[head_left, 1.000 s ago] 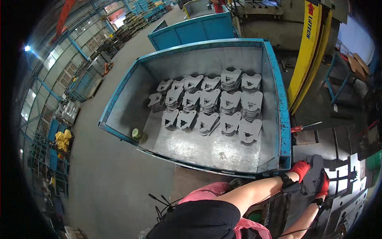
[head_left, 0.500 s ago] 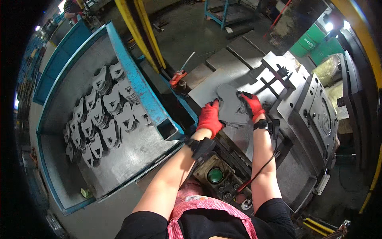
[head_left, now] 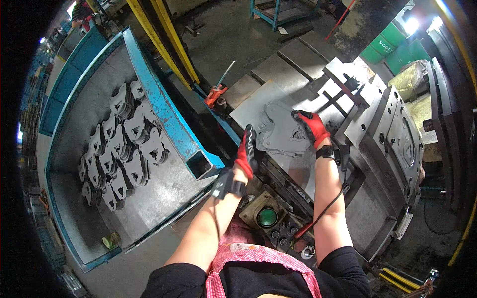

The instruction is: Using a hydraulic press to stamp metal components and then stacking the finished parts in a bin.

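Flat grey metal plates point(head_left: 280, 131) with a cut-out hole lie in a slightly fanned stack on a pale metal sheet point(head_left: 256, 102). My right hand point(head_left: 313, 129), in a red glove with dark fingertips, has its bent fingers closed against the stack's right edge; part of its grip is hidden. My left hand point(head_left: 246, 153), gloved the same way, is beside the near left corner of the sheet. It holds nothing, and its fingers are stretched out, apart from the plates.
To the left, a blue-framed metal bin point(head_left: 164, 99) holds several stacks of similar plates point(head_left: 136, 130). A control box with a green button point(head_left: 267, 217) sits close to me. Heavy die plates point(head_left: 397, 139) stand at the right. An orange-handled tool point(head_left: 215, 96) is behind the bin's corner.
My left hand has let go of the plates and moved left, its fingers straightening. The right hand stays at the stack's right edge. More of the stack shows.
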Tool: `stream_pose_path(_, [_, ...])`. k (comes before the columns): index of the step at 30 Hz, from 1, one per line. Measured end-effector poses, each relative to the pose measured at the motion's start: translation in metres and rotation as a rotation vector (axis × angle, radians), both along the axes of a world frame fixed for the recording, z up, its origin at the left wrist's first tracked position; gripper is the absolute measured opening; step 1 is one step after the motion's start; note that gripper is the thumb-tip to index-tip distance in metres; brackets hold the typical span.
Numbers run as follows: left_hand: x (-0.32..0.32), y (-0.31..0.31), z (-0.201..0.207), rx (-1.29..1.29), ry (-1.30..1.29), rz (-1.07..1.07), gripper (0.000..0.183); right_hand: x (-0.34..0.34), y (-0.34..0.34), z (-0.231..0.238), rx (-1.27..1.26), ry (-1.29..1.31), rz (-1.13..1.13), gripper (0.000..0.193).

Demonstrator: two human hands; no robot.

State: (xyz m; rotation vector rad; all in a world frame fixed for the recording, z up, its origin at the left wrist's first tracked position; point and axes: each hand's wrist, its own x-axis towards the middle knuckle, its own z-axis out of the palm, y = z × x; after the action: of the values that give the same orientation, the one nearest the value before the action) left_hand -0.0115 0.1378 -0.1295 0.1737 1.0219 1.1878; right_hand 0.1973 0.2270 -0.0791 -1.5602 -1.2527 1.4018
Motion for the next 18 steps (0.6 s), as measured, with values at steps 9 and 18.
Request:
stream_pose_path(9, [0.012, -0.016, -0.018, -0.188, -0.099, 0.018, 0.042, -0.005, -0.013, 0.001, 0.038, -0.004, 0.041, 0.032])
stream_pose_path(18, [0.014, -0.072, -0.007, 0.236, -0.332, -0.13, 0.042, -0.017, -0.054, 0.015, 0.031, -0.133, 0.131, 0.034])
